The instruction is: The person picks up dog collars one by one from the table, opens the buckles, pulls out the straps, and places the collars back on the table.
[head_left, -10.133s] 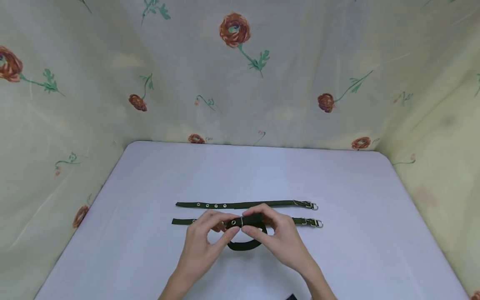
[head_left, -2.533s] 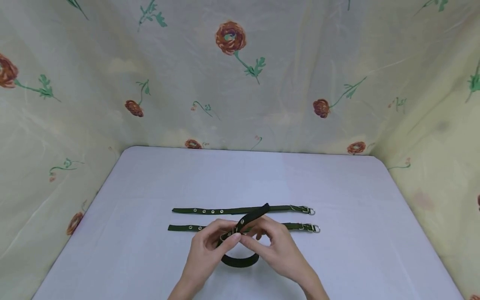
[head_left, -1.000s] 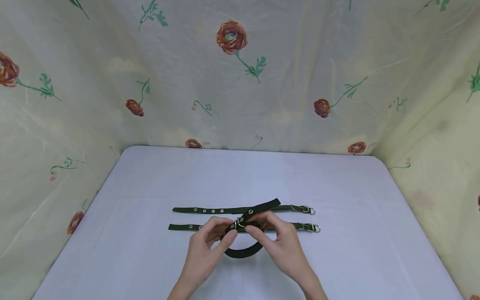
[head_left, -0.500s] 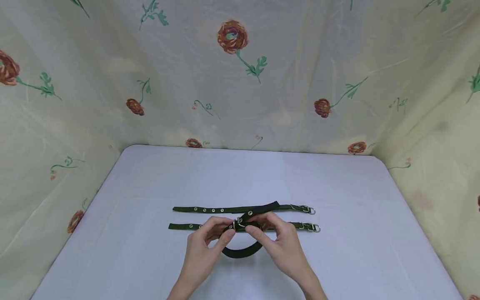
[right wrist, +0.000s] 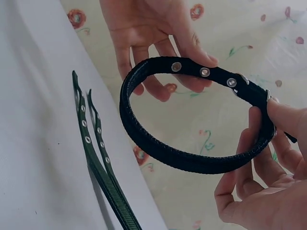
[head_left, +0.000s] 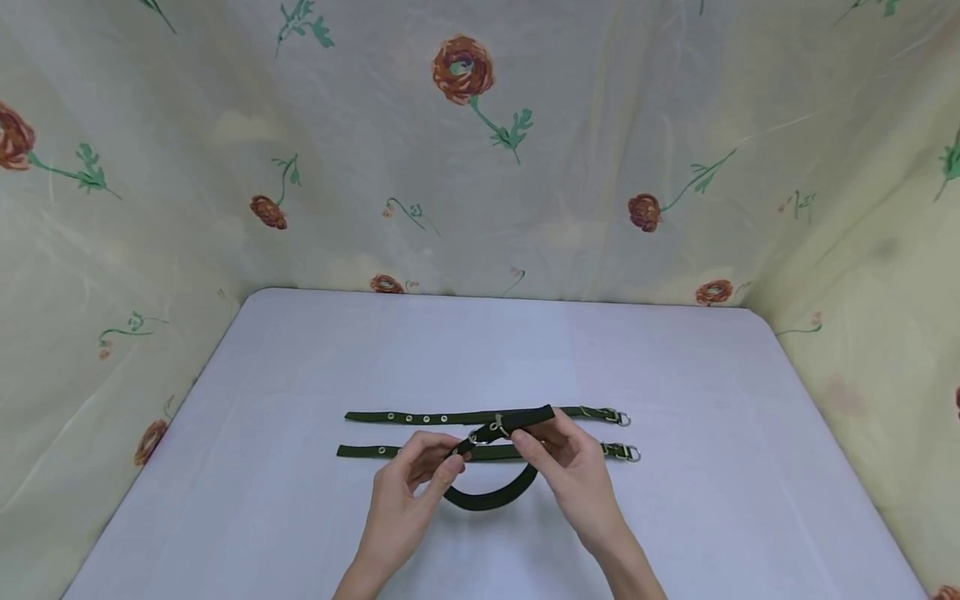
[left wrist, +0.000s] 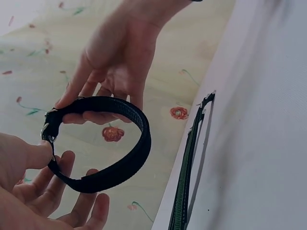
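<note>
Both hands hold a dark dog collar [head_left: 487, 502] above the table, its strap closed into a loop hanging between them. My left hand [head_left: 405, 496] pinches the strap left of the metal ring, thumb in front. Near the buckle, my right hand [head_left: 581, 479] grips the strap between thumb and fingers. In the right wrist view, eyelets on the collar [right wrist: 175, 160] run between the left hand [right wrist: 146, 24] and the buckle [right wrist: 268, 95] at the right thumb. The left wrist view shows the collar [left wrist: 112, 177] as a rounded loop, with the right hand [left wrist: 120, 55] beyond it.
Two similar green collars lie stretched out side by side on the white table behind the hands, a far one [head_left: 465, 417] and a nearer one [head_left: 491, 453], buckles to the right. Flowered fabric [head_left: 525, 242] surrounds the table [head_left: 300, 350] at back and sides.
My right hand has moved right and slightly up, away from the left, gripping the strap nearer its end. The strap's free end, which stuck up past the fingers, now lies along the right hand.
</note>
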`<act>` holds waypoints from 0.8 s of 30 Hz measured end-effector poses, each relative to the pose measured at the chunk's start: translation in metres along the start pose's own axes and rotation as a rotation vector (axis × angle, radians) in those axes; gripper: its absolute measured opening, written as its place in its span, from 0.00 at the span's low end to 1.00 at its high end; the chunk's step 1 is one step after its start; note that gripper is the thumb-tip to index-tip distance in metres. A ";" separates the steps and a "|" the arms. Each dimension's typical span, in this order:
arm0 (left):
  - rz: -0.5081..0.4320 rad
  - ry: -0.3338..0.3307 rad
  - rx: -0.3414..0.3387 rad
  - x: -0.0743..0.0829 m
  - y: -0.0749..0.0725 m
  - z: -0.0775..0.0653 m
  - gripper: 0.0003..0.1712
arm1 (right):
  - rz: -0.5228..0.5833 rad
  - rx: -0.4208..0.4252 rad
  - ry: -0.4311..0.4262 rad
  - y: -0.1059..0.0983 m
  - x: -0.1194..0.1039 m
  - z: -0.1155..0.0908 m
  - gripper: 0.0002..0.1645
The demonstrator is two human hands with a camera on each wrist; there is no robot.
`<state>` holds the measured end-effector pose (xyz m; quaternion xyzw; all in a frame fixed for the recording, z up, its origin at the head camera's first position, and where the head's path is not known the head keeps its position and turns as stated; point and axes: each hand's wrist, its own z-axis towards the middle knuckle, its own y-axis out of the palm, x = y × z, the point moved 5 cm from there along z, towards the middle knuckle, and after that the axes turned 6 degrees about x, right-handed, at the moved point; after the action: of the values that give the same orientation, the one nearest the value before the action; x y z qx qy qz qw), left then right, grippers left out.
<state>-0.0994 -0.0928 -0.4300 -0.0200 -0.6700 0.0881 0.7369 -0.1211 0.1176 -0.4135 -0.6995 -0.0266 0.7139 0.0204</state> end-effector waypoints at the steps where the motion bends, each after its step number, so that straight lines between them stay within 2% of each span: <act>1: -0.006 -0.005 -0.007 0.000 0.000 0.000 0.10 | -0.001 -0.003 0.001 0.000 0.000 0.000 0.17; 7: -0.018 -0.034 -0.032 -0.002 0.001 0.000 0.10 | 0.000 -0.015 0.006 0.000 0.002 0.001 0.16; 11: -0.003 -0.045 -0.038 -0.001 0.003 0.001 0.10 | -0.016 -0.052 0.016 0.003 0.002 0.001 0.17; 18: 0.019 0.025 -0.045 0.007 0.006 0.003 0.10 | -0.057 -0.107 0.035 0.007 0.003 0.000 0.16; 24: 0.047 0.026 -0.027 0.011 0.007 0.003 0.09 | -0.078 -0.124 0.016 0.008 0.002 0.001 0.14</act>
<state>-0.1020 -0.0843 -0.4199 -0.0469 -0.6609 0.0959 0.7429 -0.1217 0.1103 -0.4163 -0.7037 -0.0976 0.7037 0.0050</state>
